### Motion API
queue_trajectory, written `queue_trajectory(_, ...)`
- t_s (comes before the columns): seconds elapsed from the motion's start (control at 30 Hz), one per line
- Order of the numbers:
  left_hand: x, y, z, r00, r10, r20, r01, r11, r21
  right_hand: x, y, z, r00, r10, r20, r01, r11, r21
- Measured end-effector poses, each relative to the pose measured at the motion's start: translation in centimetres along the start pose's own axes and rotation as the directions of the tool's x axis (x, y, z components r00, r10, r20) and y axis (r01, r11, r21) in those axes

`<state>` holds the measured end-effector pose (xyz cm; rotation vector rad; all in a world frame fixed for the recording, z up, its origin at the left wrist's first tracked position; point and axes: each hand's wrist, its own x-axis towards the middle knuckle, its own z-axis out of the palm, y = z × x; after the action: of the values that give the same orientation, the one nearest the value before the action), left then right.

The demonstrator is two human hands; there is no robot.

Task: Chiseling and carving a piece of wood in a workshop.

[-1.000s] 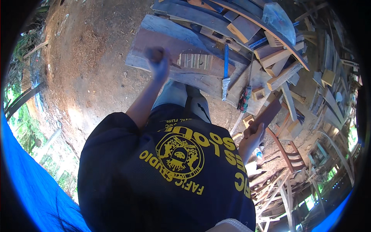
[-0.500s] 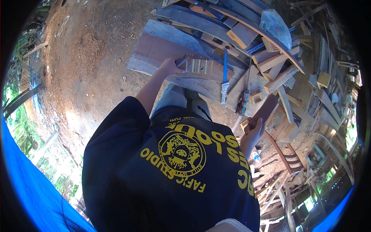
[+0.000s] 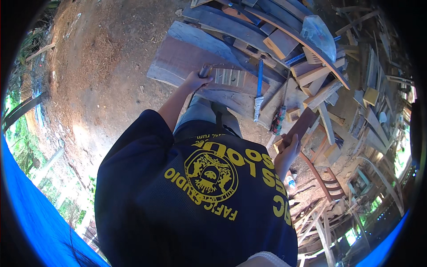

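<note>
My left hand (image 3: 196, 82) is closed around a small dark block (image 3: 204, 71), over the near side of a broad wooden plank (image 3: 174, 60). Beside the block, a row of several narrow wood strips (image 3: 227, 76) lies on the plank. At the right, my right hand (image 3: 289, 152) grips a flat dark brown board (image 3: 303, 123) by its lower end, fingers wrapped round it. Between my hands lie a blue bar-like tool (image 3: 259, 82) with a whitish wrapped handle and a tool with a red-and-black handle (image 3: 279, 120).
Offcuts and wood blocks (image 3: 281, 43) are heaped beyond the plank, with a long curved strip (image 3: 307, 44) and a clear plastic bag (image 3: 319, 35) on top. At the right stands a brown slatted chair part (image 3: 332, 187) among scrap wood. Dirt floor (image 3: 106, 66) lies left.
My left hand has shifted slightly left, and the dark block in it has turned more upright. My right hand and the brown board have moved only a little.
</note>
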<state>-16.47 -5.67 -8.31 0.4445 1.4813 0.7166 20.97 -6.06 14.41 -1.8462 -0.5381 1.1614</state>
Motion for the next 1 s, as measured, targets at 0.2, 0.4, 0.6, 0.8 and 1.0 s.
queue_trajectory(0.2, -0.4, 0.9, -0.5, 0.994, -0.007, 0.107, 0.017, 0.996, -0.09, 0.1, 0.3, 0.3, 0.999, 0.032, -0.009, -0.032, 0.999, -0.014)
queue_trajectory(0.4, -0.4, 2.1, -1.0, 0.96, 0.088, -0.264, -0.036, 0.98, 0.197, 0.1, 0.7, 0.6, 0.999, 0.051, 0.008, -0.051, 0.999, -0.015)
queue_trajectory(0.6, -4.1, 7.5, 3.7, 0.929, 0.329, -0.17, -0.136, 0.73, 0.67, 0.5, 1.1, 0.6, 0.999, 0.036, -0.018, -0.037, 0.999, -0.03)
queue_trajectory(0.8, -7.8, 10.3, 12.8, 0.763, 0.545, 0.347, -0.605, 0.414, 0.68, 0.8, 0.6, 0.7, 0.998, 0.06, 0.003, -0.06, 0.996, -0.064)
queue_trajectory(1.0, -6.0, 8.6, 15.9, 0.586, 0.696, 0.415, -0.734, 0.239, 0.636, 0.2, 0.2, 1.5, 0.998, 0.044, -0.054, -0.048, 0.995, -0.084)
